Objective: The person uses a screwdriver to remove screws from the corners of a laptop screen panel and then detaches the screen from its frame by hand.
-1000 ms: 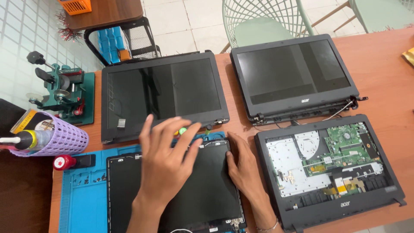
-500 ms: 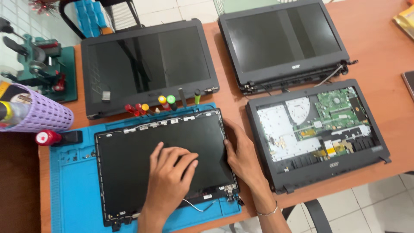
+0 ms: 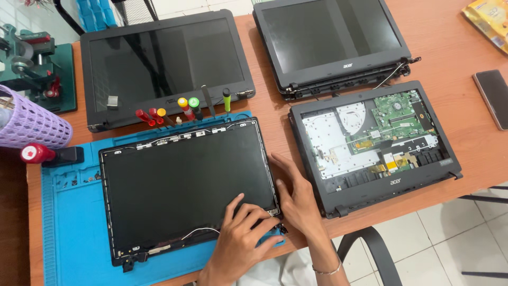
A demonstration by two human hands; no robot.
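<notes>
One bare black screen panel (image 3: 188, 185) lay on my blue mat (image 3: 74, 233); my left hand (image 3: 241, 238) and right hand (image 3: 296, 198) pressed its near right corner, fingers loose, grasping nothing. Screwdrivers (image 3: 182, 108) lay beyond; opened laptop base (image 3: 373, 140) right.

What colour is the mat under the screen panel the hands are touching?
Blue. The mat shows clearly in the head view, under the black panel.

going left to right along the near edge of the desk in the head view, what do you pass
blue mat → bare screen panel → left hand → right hand → opened laptop base
</notes>
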